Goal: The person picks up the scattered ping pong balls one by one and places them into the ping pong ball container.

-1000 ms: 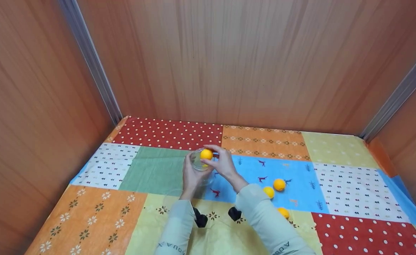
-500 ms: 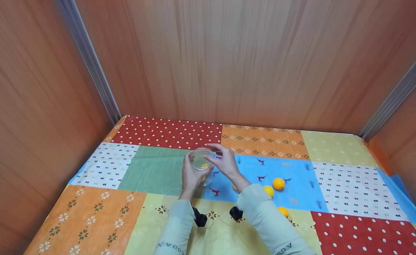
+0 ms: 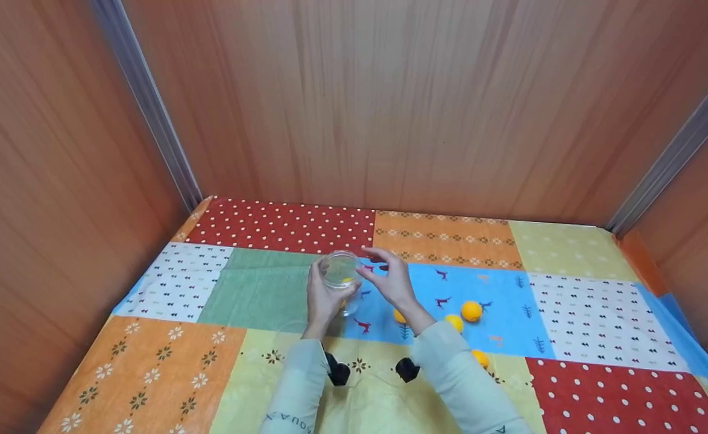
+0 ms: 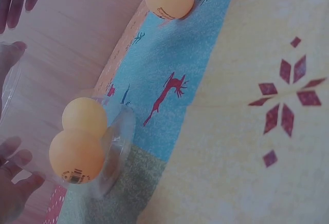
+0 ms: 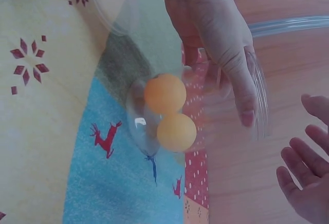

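Observation:
My left hand [image 3: 325, 298] grips a clear plastic jar [image 3: 341, 252] around its upper part, its mouth tipped up toward the head camera. Through the wall, two orange ping-pong balls [image 5: 165, 94] show at the bottom, one resting against the other. The jar's base [image 4: 119, 147] is close over the cloth in the left wrist view. Just right of the rim is my right hand [image 3: 393, 282], fingers loosely bent and apart, holding nothing. A loose ping-pong ball [image 3: 398, 316] lies on the blue patch, partly hidden by the right wrist.
More orange ping-pong balls [image 3: 471, 311] lie on the patchwork tablecloth [image 3: 263, 289] to the right, one beside the right sleeve [image 3: 479, 359]. A clear round lid-like disc [image 5: 115, 8] lies near the left forearm. Wood-look panels [image 3: 354, 108] wall the table at back and sides.
The right hand has let go of a ping-pong ball over the jar's mouth, and the ball has dropped inside. That hand has since drawn slightly right; the left keeps its grip.

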Tool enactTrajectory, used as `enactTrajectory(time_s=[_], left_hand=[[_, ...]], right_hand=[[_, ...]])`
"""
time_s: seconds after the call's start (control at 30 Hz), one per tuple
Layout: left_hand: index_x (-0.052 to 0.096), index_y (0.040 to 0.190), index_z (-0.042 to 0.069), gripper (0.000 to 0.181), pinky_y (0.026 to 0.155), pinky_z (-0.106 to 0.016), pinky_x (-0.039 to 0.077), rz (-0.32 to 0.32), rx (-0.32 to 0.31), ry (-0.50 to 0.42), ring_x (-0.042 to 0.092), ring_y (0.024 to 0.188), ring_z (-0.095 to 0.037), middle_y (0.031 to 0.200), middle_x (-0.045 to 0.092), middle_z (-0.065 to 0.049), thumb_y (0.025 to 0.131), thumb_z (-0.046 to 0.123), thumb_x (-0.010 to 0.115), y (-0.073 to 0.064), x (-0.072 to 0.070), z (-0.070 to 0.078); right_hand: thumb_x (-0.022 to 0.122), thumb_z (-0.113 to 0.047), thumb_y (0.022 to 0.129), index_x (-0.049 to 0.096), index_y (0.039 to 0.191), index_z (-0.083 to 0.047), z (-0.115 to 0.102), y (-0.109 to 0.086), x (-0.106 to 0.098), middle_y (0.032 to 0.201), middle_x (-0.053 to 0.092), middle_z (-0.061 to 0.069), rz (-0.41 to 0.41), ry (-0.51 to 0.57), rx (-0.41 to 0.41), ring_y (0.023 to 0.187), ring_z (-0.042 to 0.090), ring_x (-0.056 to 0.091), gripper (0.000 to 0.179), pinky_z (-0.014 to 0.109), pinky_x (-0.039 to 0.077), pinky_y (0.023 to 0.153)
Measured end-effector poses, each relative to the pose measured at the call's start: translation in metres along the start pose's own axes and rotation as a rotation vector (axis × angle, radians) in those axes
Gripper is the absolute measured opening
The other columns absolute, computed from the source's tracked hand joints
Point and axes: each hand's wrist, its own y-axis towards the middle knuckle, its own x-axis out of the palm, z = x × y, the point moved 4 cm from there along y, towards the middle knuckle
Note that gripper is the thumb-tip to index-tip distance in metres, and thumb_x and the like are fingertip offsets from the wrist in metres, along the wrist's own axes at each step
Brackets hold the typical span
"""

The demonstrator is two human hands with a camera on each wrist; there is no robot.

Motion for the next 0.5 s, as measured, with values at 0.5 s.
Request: enactTrajectory(time_s=[0.5], left_hand=[[0.038,0.121,0.010,0.079,0.093,-0.045,0.037,-0.009,-0.004,-0.021,0.043,0.112,-0.030,0.119,0.046,-0.016,0.058,0.025,0.083,-0.001,-0.001,0.001]], right_hand=[[0.069,-0.023,0.077,0.059,0.111,-0.007,0.022,-0.022,-0.016,0.110,0.059,0.009,0.078,-0.005,0.121,0.098,0.023,0.054,0.039,0.043,0.043,0.084]])
